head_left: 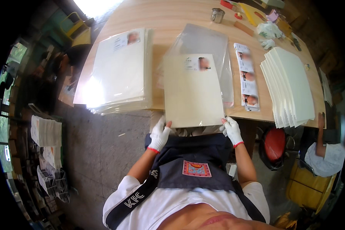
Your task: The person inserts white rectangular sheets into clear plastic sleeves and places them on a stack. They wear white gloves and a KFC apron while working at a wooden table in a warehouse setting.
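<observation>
At the left end of the wooden table (pixel 161 23), I see a pile of pale sheets in clear sleeves (pixel 119 73), the uppermost bearing a printed card near its top corner. I would take these for the finished ones, though I can't count them from here.

Next comes the person's gloved left hand (pixel 160 132), just off the near edge, closed on the lower left corner of a pale sheet with a card (pixel 193 94), thumb uppermost. That sheet reaches from the hands in over the table, its card at the far right corner; it seems to be in clear plastic too, so I judge this one nearly done, short of joining the pile. Beneath and beyond it lie clear plastic sleeves (pixel 203 40), which look unfilled.

The gloved right hand (pixel 232 130) pinches the opposite near corner, its thumb at the edge.

Farther right, a column of printed cards (pixel 247 76) lies loose, and past it bare pale sheets (pixel 289 84) are fanned out, with neither card nor plastic showing. Those look like what is left, a fair number, so the work seems well under way but far from over.
</observation>
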{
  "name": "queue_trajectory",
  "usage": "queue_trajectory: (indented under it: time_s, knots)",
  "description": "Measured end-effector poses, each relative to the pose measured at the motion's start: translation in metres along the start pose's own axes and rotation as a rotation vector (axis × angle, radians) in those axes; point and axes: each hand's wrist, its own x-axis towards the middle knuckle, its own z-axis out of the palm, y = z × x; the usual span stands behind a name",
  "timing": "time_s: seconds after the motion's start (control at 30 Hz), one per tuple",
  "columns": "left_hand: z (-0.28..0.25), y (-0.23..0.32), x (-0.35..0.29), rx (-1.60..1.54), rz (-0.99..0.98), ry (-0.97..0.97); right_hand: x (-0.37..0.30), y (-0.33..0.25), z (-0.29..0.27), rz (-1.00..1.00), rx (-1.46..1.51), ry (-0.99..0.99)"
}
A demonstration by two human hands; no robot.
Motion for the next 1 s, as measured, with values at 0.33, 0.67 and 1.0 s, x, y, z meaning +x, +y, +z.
queue_trajectory:
  time_s: [0.33,0.67,1.0]
  knots:
    - [-0.138,0.102,0.013,0.254,0.894,0.627,-0.015,-0.087,0.077,-0.177,0.452,-0.445]
    - [-0.284,0.027,0.089,0.765,0.428,0.346,0.008,-0.2,0.217,-0.525,0.242,-0.323]
    - [-0.268,0.032,0.092,0.553,0.294,0.323,-0.059,-0.052,0.049,-0.273,0.649,-0.138]
